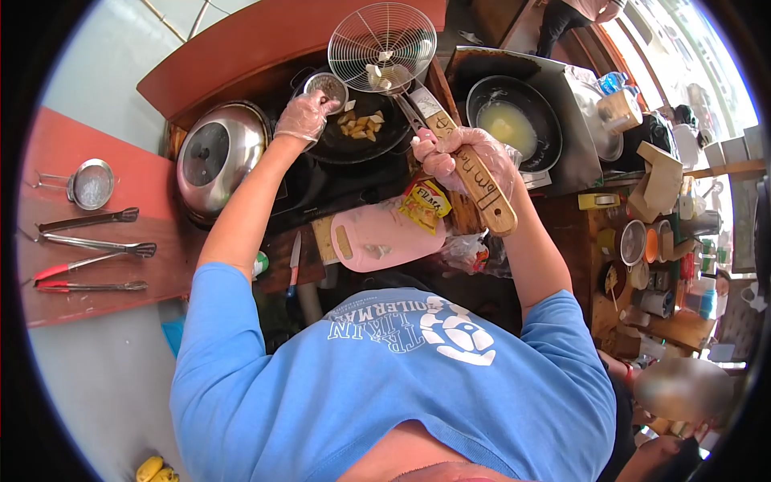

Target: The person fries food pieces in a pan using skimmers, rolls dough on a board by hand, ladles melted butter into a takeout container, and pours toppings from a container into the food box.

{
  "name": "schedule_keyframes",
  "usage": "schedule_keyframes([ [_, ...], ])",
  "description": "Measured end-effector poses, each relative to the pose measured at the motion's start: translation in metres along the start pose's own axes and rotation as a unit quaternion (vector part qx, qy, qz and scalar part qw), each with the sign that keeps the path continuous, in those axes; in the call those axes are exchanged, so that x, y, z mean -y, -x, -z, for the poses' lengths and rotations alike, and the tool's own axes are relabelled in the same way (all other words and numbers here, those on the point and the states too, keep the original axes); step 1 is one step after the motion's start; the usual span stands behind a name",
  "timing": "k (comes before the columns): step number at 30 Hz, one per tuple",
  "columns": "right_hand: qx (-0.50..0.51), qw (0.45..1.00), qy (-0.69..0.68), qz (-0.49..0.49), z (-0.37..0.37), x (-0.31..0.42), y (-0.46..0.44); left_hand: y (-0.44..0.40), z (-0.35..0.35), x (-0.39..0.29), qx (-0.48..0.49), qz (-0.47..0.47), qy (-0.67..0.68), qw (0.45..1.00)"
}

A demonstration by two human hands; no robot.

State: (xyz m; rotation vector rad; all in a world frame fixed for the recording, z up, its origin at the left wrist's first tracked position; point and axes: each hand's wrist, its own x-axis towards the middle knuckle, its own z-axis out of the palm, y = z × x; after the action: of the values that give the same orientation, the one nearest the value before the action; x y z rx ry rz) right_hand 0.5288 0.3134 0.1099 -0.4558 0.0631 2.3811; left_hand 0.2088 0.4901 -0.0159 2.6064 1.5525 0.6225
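Note:
My left hand point(303, 119), in a clear plastic glove, grips a small round metal bowl or strainer point(327, 84) at the left rim of a black wok point(337, 149). Browned food pieces point(361, 126) lie in the wok. My right hand point(474, 157), also gloved, is closed around the lettered wooden handle point(486, 189) of a wire skimmer point(381, 32). The skimmer is over the wok's far side, with pale pieces point(376, 74) at its near part. A metal utensil with a pink handle point(426, 136) is at my right fingers; its far end is partly hidden.
Left of the wok stands a lidded steel pot point(221, 157). A second wok point(546, 112) with yellowish liquid is at right. Nearer me are a pink cutting board point(377, 241), a yellow packet point(426, 205) and a knife point(295, 261). Tongs point(96, 245) lie left. Another person point(634, 402) is lower right.

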Motion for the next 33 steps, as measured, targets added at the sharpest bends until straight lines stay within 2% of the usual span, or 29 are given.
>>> schedule_keyframes([
  [3,-0.007,1.0,-0.006,-0.006,0.0,0.001,-0.001,0.0,0.006,-0.004,0.043,-0.011,0.005,0.999],
  [7,-0.012,1.0,-0.009,-0.01,0.001,0.002,-0.003,-0.003,0.002,0.002,0.012,-0.002,-0.014,1.0],
  [9,-0.003,1.0,-0.014,-0.012,0.001,0.003,-0.003,-0.002,0.007,-0.006,-0.032,0.027,0.005,0.999],
  [12,0.017,1.0,-0.015,-0.013,0.0,0.003,-0.003,0.012,0.008,-0.034,0.001,0.018,0.053,0.998],
  [14,0.029,0.999,-0.011,-0.012,-0.002,0.003,-0.003,0.026,-0.01,-0.047,0.029,-0.058,0.039,0.997],
  [17,0.027,0.999,-0.02,-0.009,-0.006,0.004,-0.001,0.035,-0.01,-0.086,0.064,-0.096,0.071,0.991],
  [19,0.024,1.0,-0.016,-0.012,-0.006,0.004,-0.001,0.037,-0.029,-0.088,0.111,-0.047,0.034,0.992],
  [24,0.021,0.999,-0.031,-0.015,-0.005,0.005,0.0,0.008,-0.037,-0.074,0.133,0.006,-0.017,0.991],
  [30,0.025,0.999,-0.017,0.015,0.0,0.003,0.002,0.006,-0.044,-0.051,0.101,-0.023,0.005,0.995],
  [32,0.017,0.999,-0.025,0.027,0.002,0.002,0.004,0.017,-0.037,-0.053,0.074,-0.027,0.048,0.996],
  [33,0.017,0.999,-0.02,0.022,0.005,0.005,0.003,0.021,-0.04,-0.051,0.059,0.0,0.091,0.994],
])
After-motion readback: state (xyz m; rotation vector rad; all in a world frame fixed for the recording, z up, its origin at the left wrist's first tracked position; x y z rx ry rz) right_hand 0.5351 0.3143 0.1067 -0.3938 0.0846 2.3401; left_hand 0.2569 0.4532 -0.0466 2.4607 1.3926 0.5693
